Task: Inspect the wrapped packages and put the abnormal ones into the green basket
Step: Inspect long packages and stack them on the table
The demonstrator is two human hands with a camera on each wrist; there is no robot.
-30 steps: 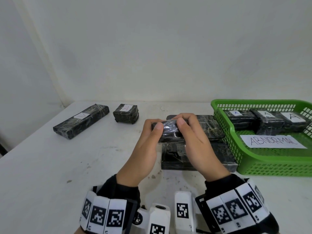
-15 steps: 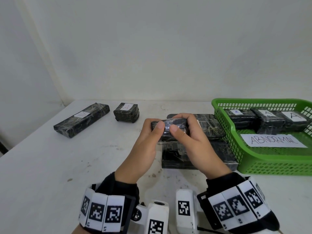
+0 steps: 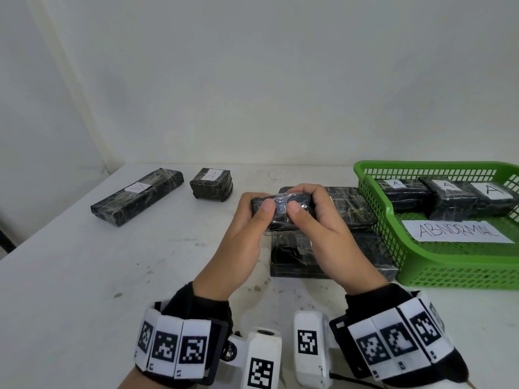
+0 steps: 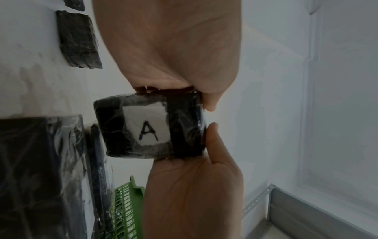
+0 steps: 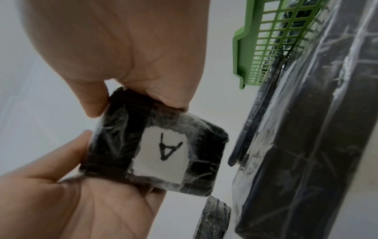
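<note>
Black, film-wrapped block, glossy and crinkled, white "A" label underneath; pinched by left hand and right hand above flat packages beside green mesh basket.

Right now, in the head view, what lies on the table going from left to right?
Long wrapped package → small wrapped package labelled A → package held in both hands, left hand then right hand → green basket with three A-labelled packages and the ABNORMAL sign.
</note>
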